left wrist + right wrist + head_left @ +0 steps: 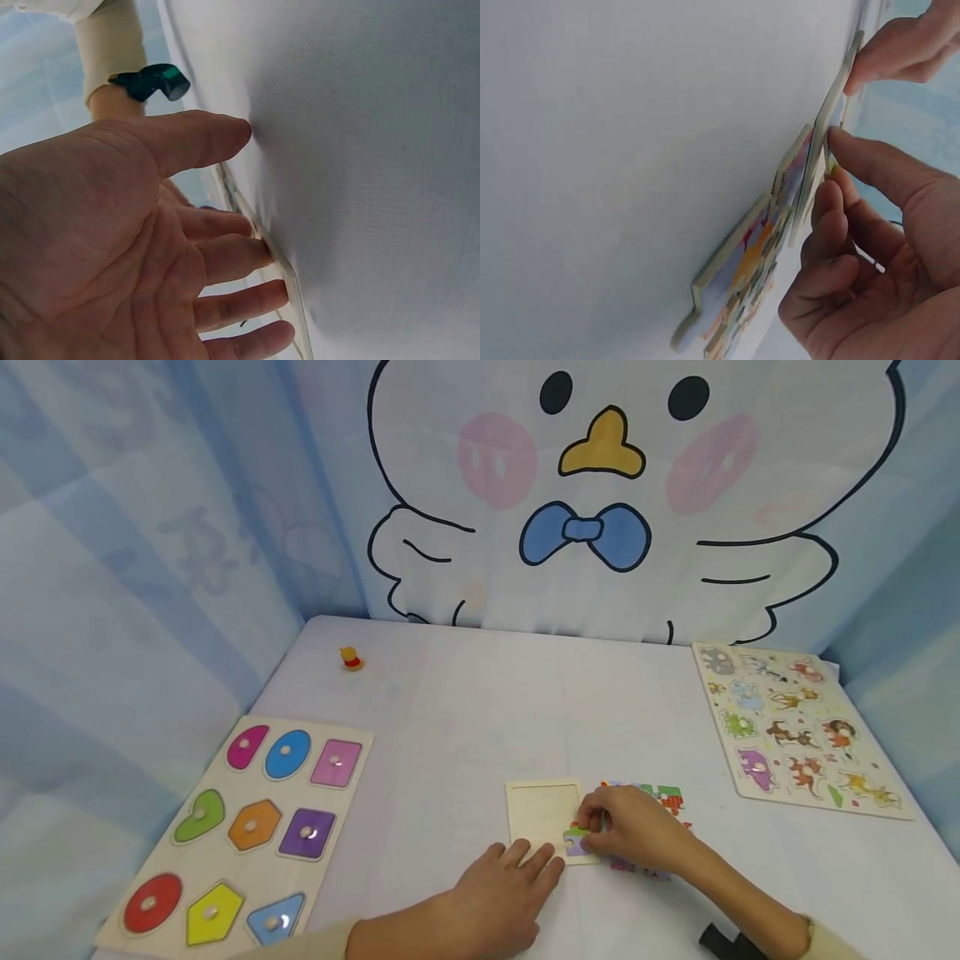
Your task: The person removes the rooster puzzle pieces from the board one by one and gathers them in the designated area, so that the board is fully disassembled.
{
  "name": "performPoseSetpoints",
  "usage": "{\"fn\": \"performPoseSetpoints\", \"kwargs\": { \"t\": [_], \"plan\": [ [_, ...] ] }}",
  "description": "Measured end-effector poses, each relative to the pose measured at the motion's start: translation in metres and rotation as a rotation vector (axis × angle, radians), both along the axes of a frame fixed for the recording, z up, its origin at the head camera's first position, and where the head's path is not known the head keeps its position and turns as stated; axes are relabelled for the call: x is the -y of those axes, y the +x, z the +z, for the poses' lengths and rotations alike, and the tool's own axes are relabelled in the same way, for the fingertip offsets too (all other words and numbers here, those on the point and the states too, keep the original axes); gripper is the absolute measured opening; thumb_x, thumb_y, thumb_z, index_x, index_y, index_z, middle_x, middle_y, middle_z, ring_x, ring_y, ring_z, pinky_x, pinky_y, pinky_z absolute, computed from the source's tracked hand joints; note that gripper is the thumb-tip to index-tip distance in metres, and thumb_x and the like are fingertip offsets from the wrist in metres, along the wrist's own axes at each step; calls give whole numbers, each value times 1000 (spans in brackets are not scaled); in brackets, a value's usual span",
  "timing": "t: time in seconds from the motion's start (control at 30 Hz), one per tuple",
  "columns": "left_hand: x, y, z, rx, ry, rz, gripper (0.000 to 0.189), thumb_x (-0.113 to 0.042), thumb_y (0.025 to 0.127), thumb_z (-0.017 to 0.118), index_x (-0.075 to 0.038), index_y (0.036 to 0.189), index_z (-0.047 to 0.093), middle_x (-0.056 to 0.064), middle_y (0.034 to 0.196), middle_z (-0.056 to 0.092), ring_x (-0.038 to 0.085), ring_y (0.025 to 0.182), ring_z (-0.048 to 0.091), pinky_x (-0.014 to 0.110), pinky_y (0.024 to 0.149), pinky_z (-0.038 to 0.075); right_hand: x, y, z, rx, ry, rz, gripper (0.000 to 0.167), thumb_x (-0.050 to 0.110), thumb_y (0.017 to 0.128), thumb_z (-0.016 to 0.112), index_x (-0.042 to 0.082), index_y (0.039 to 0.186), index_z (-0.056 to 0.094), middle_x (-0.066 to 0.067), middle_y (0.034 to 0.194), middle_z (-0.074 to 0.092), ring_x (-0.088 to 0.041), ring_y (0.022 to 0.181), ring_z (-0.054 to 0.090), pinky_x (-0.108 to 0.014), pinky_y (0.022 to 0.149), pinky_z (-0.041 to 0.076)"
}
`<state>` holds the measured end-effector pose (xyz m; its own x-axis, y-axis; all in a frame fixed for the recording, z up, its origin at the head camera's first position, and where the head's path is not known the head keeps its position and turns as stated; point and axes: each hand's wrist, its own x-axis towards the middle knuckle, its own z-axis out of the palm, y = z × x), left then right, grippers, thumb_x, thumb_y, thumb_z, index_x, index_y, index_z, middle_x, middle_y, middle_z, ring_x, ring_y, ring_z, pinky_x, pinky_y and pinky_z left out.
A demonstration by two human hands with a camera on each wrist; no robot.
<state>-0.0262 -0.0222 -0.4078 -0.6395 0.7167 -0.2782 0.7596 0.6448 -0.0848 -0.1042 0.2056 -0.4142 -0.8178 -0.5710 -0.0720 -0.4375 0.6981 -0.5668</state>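
A small light-wood puzzle tray (536, 810) lies before me, its bare bottom showing. In its lower right corner is a jigsaw piece (573, 841) in purple and green. My right hand (637, 828) pinches this piece between thumb and forefinger; the right wrist view shows the thumb (870, 161) at the tray's rim, the other fingers curled. My left hand (504, 893) has its fingers spread, their tips resting on the tray's near edge, as the left wrist view also shows. Several loose jigsaw pieces (735, 262) lie beside the tray, partly hidden under my right hand in the head view.
At the left lies a knobbed shape board (330, 810) with colourful shapes. An animal puzzle board (720, 727) lies at the right. A small yellow and red figurine (351, 659) stands far back. A black object (723, 943) shows under my right forearm. Printed curtains surround the white table (480, 710).
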Motion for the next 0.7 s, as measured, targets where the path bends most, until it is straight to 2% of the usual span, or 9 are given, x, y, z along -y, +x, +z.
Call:
{"fn": "performPoseSetpoints", "kwargs": {
  "t": [0.2, 0.3, 0.4, 0.53, 0.7],
  "plan": [
    [-1, -1, -1, -50, -16, -10, 73, -53, 88, 64, -19, 148, 41, -4, 152, 41, 15, 127, 42, 32, 91, 43, 0, 3, -3, 34, -51, -70, 22, 14, 73, 84, 23, 81, 65, 16, 70, 57, -5, 61, 51, -26, 57, 44],
    [0, -2, -2, -54, -18, -5, 71, -53, 89, 64, -20, 148, 42, -5, 152, 41, 15, 127, 41, 31, 89, 43, -2, 3, 0, 86, -102, -75, 19, 13, 76, 82, 21, 81, 66, 14, 73, 60, -6, 65, 56, -26, 60, 48],
    [1, -2, -3, -55, -21, -10, 71, -54, 89, 63, -20, 148, 42, -5, 152, 40, 15, 129, 40, 30, 91, 44, -10, 3, 7, 179, -175, -107, 13, 15, 80, 80, 16, 83, 68, 7, 77, 64, -13, 69, 61, -28, 63, 51],
    [2, -3, -4, -47, -25, -34, 69, -53, 91, 61, -22, 149, 41, -7, 153, 38, 16, 131, 38, 31, 95, 42, -40, 6, 22, 306, -262, -212, 15, 18, 84, 79, 8, 90, 69, -4, 80, 66, -20, 71, 61, -30, 62, 51],
    [7, -6, -1, -36, -11, -54, 66, -50, 92, 62, -23, 148, 42, -8, 152, 39, 16, 130, 39, 33, 98, 41, -91, 13, 31, 478, -267, -318, 23, 19, 88, 75, 2, 99, 66, -10, 87, 66, -22, 78, 60, -33, 69, 51]
  ]
}}
